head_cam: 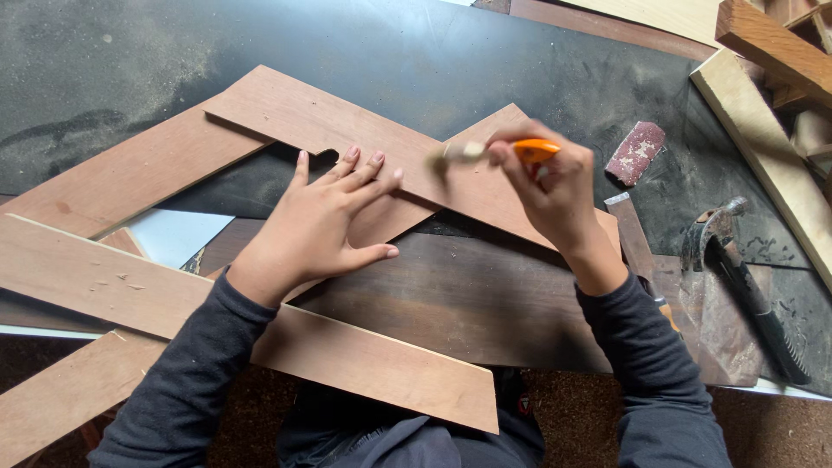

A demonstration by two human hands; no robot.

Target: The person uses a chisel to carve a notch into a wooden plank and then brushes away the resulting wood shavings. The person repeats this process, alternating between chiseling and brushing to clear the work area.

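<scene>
A dark, dusty workbench (130,61) fills the view, scattered with pale sawdust and crossed by several flat reddish-brown wooden boards. The left hand (325,221) lies flat on the notched board (347,130), palm down, fingers spread apart and pressing on the wood just below a rectangular notch in its edge. The right hand (555,186) has its fingers clamped on a small brush with an orange handle (533,150); the hand covers most of the handle, and the pale bristle end is blurred, so its exact shape is hard to make out where it meets the board's surface beside the left fingertips. A long board (173,299) runs across the foreground under the left forearm, and its left end is cut off by the frame. Under the boards a pale blue-white sheet (173,234) shows only as a small patch. To the right lies a reddish sanding block (635,152), speckled white, apart from the hand. A chisel (633,234) is partly hidden behind the right wrist, and a hammer (745,277) with a dark grip lies beside it. Light timber pieces (763,39) at the top right corner run out of view.
</scene>
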